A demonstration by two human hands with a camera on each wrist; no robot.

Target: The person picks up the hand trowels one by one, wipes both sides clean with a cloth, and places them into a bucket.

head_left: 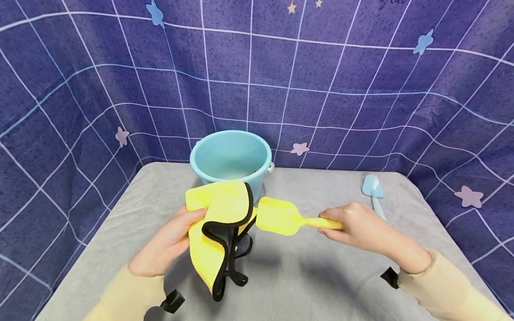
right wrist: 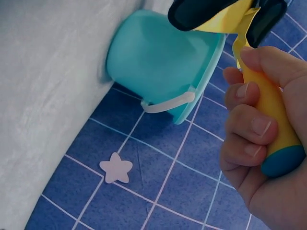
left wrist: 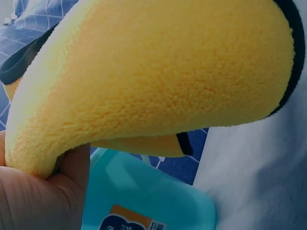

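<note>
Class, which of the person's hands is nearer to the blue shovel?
Right. The right hand is on the near side of the blue shovel; the left hand is farther off, to its left.

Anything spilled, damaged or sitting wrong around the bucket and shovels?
Nothing stands out. The bucket stands upright, with no spill visible around it. The yellow shovel in the right hand looks whole. The yellow cloth is just rumpled in the left hand.

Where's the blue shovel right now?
In the head view, the blue shovel lies toward the right on the grey surface, just beyond the right hand.
</note>
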